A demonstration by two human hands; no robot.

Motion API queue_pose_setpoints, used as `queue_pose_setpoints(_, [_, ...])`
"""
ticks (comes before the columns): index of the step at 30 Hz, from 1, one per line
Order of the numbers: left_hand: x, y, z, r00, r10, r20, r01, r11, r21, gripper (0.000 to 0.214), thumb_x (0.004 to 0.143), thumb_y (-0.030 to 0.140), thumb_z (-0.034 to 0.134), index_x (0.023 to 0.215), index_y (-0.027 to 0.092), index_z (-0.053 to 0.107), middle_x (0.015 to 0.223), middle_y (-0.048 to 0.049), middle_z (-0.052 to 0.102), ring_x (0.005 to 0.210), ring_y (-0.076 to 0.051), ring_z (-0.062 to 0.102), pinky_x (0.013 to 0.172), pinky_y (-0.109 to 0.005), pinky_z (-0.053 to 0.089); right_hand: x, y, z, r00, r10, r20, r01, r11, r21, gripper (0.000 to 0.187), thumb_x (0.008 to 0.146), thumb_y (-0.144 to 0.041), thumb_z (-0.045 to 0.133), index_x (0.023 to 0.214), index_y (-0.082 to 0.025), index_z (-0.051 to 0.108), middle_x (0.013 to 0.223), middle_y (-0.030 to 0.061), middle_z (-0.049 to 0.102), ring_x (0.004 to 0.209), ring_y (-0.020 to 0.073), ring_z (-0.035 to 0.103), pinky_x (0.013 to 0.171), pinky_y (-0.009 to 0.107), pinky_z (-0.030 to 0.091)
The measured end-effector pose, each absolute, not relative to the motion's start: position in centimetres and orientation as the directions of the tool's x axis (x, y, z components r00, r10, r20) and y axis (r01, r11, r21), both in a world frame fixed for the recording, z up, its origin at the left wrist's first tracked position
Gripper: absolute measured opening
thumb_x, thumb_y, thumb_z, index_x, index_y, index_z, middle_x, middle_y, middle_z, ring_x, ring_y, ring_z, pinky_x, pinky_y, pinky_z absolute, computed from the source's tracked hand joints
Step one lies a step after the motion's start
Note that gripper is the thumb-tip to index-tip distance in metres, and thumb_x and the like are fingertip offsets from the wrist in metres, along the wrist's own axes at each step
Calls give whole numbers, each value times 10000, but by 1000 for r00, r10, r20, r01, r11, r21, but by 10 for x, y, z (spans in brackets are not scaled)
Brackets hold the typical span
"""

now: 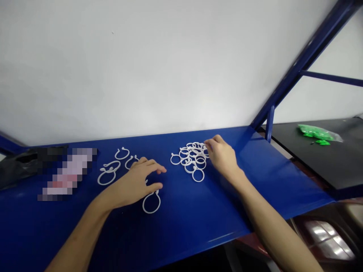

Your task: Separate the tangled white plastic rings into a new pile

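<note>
A heap of white plastic rings (192, 156) lies on the blue shelf (198, 211). My right hand (222, 156) rests at the heap's right edge, fingertips pinched at the rings there. My left hand (138, 181) hovers flat over the shelf with fingers spread and nothing in it. A closed white ring (151, 203) lies just below its thumb. Several opened rings (113, 166) lie to its left.
A blurred-out object (66, 173) and a dark bag (17, 166) lie at the shelf's left end. A blue slanted post (300, 64) rises at the right. Beyond it, a black shelf (320, 155) carries a bag of green parts (319, 133). A white wall stands behind.
</note>
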State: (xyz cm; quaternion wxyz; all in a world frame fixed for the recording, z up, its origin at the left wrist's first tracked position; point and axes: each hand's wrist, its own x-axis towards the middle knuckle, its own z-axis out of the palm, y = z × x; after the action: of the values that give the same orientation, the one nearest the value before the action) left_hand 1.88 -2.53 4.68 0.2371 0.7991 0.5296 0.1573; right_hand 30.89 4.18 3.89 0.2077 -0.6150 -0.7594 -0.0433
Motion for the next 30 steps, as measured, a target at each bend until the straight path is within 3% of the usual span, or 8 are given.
queue_pose_setpoints(5, [3,-23,43,480,863,-156,785,-343,517,172,687,385,776,832,300,740,893,-6,716,915,-246,593,836,-342,432,333,56,46,-11,988,154,996,23,-81,236,948,-201,521,1025,-215,743,1052,98,727,904,250,702,721,305,510])
queue_pose_setpoints(9, [10,-20,34,485,873,-51,737,-376,561,103,767,363,699,721,271,697,790,-15,693,837,-230,575,791,-330,403,335,58,46,29,1000,7,999,-29,-13,237,927,-209,537,1030,-203,750,1020,133,750,921,284,720,760,352,517])
queue_pose_setpoints(13, [19,-18,33,379,925,32,728,-319,608,151,862,379,601,786,273,677,805,-19,707,817,-223,606,746,-323,426,333,57,48,68,996,57,998,-67,-14,271,945,-275,527,1114,-187,721,1018,158,747,923,316,723,759,395,524])
queue_pose_setpoints(16, [29,-15,34,273,959,83,703,-257,662,143,869,405,607,871,271,658,815,-6,740,829,-221,656,759,-329,462,326,53,49,80,970,229,991,-53,-122,253,969,-294,514,1097,-186,703,1019,131,742,900,293,715,745,376,522])
queue_pose_setpoints(19, [39,-15,34,157,981,115,649,-190,736,185,853,413,649,977,275,652,833,5,772,828,-213,700,796,-336,488,309,42,46,-92,911,402,916,236,-325,203,993,-295,517,1011,-192,692,987,84,736,890,226,695,762,327,516])
queue_pose_setpoints(21, [44,-16,34,99,987,124,608,-159,778,200,844,435,665,968,279,666,845,3,782,802,-209,715,762,-323,501,293,29,41,-310,841,443,717,513,-472,193,999,-329,540,995,-191,675,962,66,734,853,184,686,771,303,522])
queue_pose_setpoints(23, [47,-18,34,62,988,141,576,-151,803,217,825,472,684,919,277,687,844,-1,785,793,-214,723,702,-307,498,277,16,34,-474,767,433,485,638,-598,219,976,-368,596,1096,-190,641,972,59,733,803,160,684,746,289,540])
queue_pose_setpoints(30, [56,-23,31,-38,978,206,533,-155,832,223,808,473,698,857,256,715,797,1,766,706,-187,686,645,-293,494,254,-7,17,-482,755,445,251,605,-756,256,968,-366,607,1159,-198,576,834,11,712,699,128,674,657,257,561])
